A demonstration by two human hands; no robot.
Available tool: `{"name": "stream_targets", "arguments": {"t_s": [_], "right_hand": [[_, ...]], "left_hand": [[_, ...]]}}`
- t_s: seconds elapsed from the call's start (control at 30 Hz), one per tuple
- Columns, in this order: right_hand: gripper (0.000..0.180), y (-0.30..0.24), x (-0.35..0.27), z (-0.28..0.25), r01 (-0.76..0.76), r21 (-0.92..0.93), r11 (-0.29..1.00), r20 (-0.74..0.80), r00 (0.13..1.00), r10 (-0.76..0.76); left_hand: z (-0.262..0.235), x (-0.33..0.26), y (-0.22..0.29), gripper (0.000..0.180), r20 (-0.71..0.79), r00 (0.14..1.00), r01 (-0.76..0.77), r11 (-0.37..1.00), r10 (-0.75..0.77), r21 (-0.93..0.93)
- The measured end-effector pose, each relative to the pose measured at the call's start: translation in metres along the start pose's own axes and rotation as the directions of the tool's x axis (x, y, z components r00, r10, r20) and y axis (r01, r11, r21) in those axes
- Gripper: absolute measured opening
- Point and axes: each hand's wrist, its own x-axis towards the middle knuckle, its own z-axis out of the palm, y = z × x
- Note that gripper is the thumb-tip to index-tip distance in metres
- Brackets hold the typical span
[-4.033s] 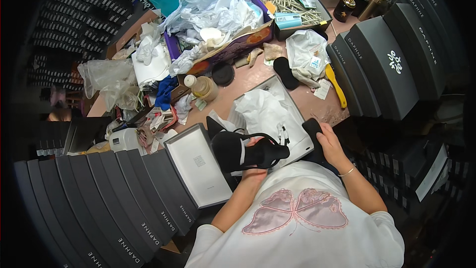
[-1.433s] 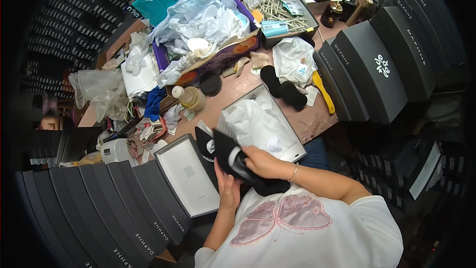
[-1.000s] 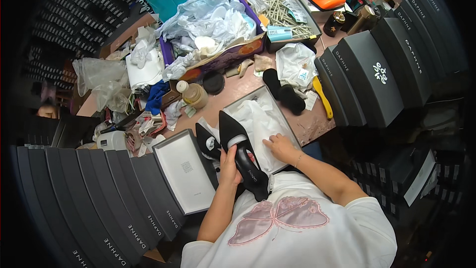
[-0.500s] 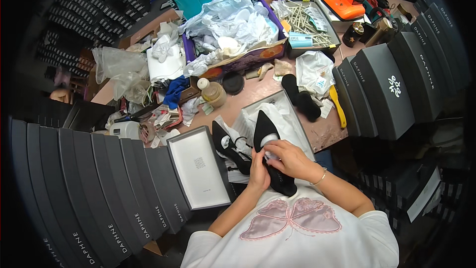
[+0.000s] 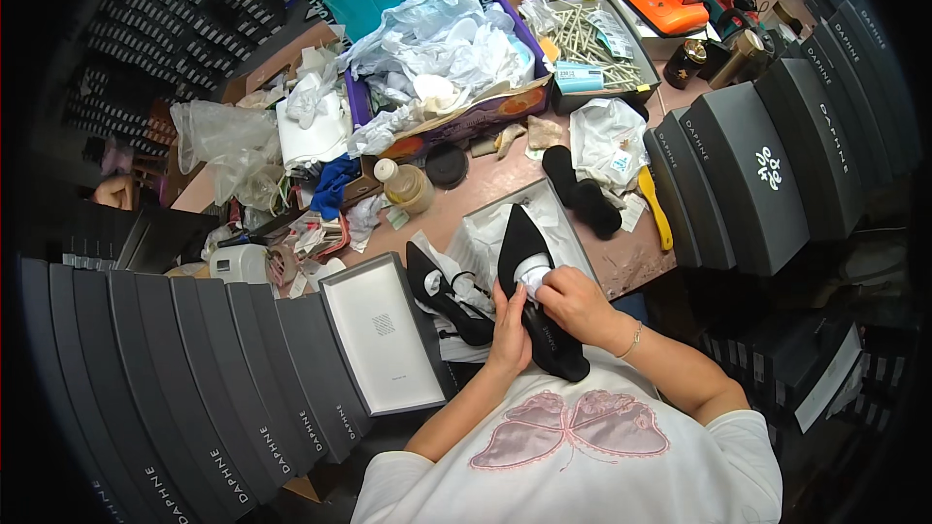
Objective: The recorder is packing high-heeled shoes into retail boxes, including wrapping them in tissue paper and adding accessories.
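My left hand [image 5: 509,338] grips the side of a black pointed high-heel shoe [image 5: 530,296], toe pointing away from me. My right hand [image 5: 573,299] pinches a wad of white tissue paper [image 5: 533,272] at the shoe's opening. A second black shoe [image 5: 446,293] with a strap lies to the left on white tissue in the open shoe box [image 5: 579,241]. The grey box lid [image 5: 385,335] lies beside it, inner side up.
Rows of dark grey shoe boxes [image 5: 184,359] stand at my left and more shoe boxes [image 5: 757,175] at my right. The pink table [image 5: 485,196] carries a crate of crumpled tissue [image 5: 437,49], a small bottle [image 5: 406,184], a yellow tool [image 5: 654,206] and black pads [image 5: 581,194].
The shoe has been turned from lying sideways to toe pointing away. My right hand moved from the shoe's side to its opening, now pressing white tissue into it.
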Motion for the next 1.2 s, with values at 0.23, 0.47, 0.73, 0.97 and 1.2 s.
{"name": "stream_targets", "arguments": {"t_s": [0.23, 0.47, 0.73, 0.97, 1.2], "right_hand": [[0.010, 0.019, 0.004, 0.000, -0.036, -0.111, 0.993, 0.006, 0.999, 0.037], [0.048, 0.044, 0.012, 0.012, -0.400, 0.398, 0.825, -0.106, 0.873, 0.475], [0.071, 0.085, 0.010, -0.007, -0.465, 0.699, 0.544, 0.163, 0.843, 0.512], [0.065, 0.170, -0.043, 0.017, -0.588, -0.227, 0.776, -0.119, 0.808, 0.578], [0.051, 0.066, 0.015, -0.052, -0.388, 0.019, 0.921, -0.343, 0.863, 0.371]], "left_hand": [[0.001, 0.006, -0.006, 0.046, 0.043, 0.996, 0.078, 0.995, -0.081, 0.069], [0.007, 0.014, -0.016, 0.049, 0.015, 0.985, 0.171, 0.980, -0.173, 0.099], [0.040, 0.014, -0.013, 0.054, 0.031, 0.985, 0.164, 0.979, -0.169, 0.125], [0.036, 0.027, 0.007, 0.067, 0.052, 0.990, 0.124, 0.989, -0.128, 0.086], [0.020, 0.009, -0.001, 0.093, 0.094, 0.985, -0.172, 0.884, 0.146, 0.435]]}}
